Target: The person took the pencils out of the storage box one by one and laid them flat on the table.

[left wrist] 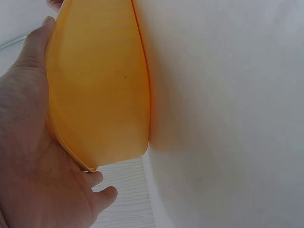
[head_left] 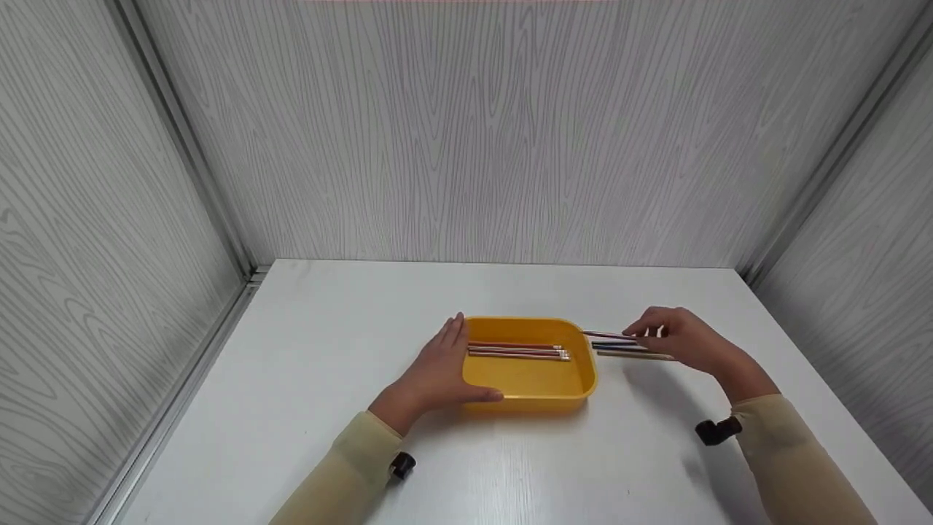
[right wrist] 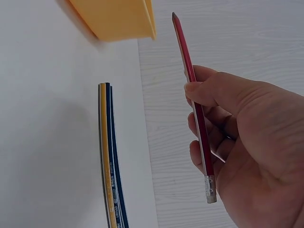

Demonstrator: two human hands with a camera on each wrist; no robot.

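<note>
A yellow plastic bin [head_left: 536,401] stands on the white table, and several red pencils [head_left: 517,353] lie side by side in it with their ends to the right. My left hand [head_left: 437,368] rests against the bin's left end, fingers straight along the far part and thumb stretched over the front rim. Right of the bin, my right hand [head_left: 674,337] pinches a red pencil [right wrist: 194,85] between thumb and fingers, its sharpened tip toward the bin and its eraser end near the palm. Below that hand, dark blue and yellow pencils [right wrist: 109,152] lie together on the table.
The white table [head_left: 328,313] runs back to a grey wood-grain panel [head_left: 466,131]. Similar panels rise on the left [head_left: 87,240] and right [head_left: 867,255]. A small black device [head_left: 718,431] sits at the right wrist.
</note>
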